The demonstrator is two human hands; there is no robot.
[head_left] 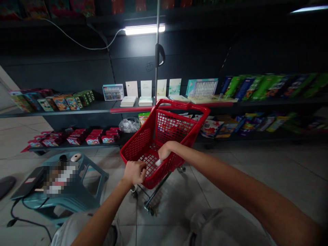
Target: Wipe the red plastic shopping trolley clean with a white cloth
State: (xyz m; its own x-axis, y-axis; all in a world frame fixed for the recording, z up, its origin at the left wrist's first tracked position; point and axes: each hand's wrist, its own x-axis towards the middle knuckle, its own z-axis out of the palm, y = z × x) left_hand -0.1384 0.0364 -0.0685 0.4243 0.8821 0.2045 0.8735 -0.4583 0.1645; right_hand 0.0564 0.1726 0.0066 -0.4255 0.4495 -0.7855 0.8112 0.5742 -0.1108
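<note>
Left hand (135, 172), fingers (139, 167) curled shut over the near rim of a red plastic shopping cart (135, 147); right hand (165, 152) at the cart's 12 o'clock side, fingers (161, 158) closed on a small white item (158, 162) inside. Teal plastic stool (94, 176) at 9 o'clock; boxed goods on a dark shelf (77, 109) beyond.

Red mesh shopping cart (139, 147), upright

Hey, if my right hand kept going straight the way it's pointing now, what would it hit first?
Your right hand points down and across the inside of the red basket, so it would probably meet the basket's red mesh side wall first, though depth is hard to judge here.
</note>
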